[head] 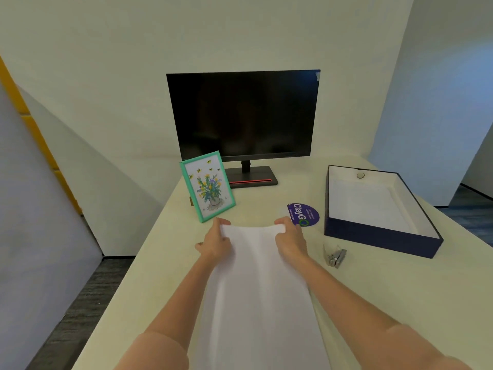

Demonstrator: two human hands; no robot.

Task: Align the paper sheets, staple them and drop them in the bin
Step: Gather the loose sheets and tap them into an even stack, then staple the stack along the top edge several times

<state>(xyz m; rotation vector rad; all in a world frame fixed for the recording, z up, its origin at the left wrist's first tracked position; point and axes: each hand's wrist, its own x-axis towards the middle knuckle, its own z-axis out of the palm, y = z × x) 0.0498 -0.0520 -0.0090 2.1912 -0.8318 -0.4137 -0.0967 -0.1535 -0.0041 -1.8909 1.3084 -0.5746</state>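
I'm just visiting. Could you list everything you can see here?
paper sheets: one stack, sheet count unclear, white, middle of the desk
stapler: one, silver, right of the sheets, in front of the box
box: one, navy outside, white inside, open, desk's right side
sticker: one, round, purple, between frame and box
picture frame: one, green, flower picture, before the monitor's left side
monitor: one, black, screen dark, back of the desk
desk: one, cream
left hand: one, bare, grips the sheets' far left corner
right hand: one, bare, grips the sheets' far right corner
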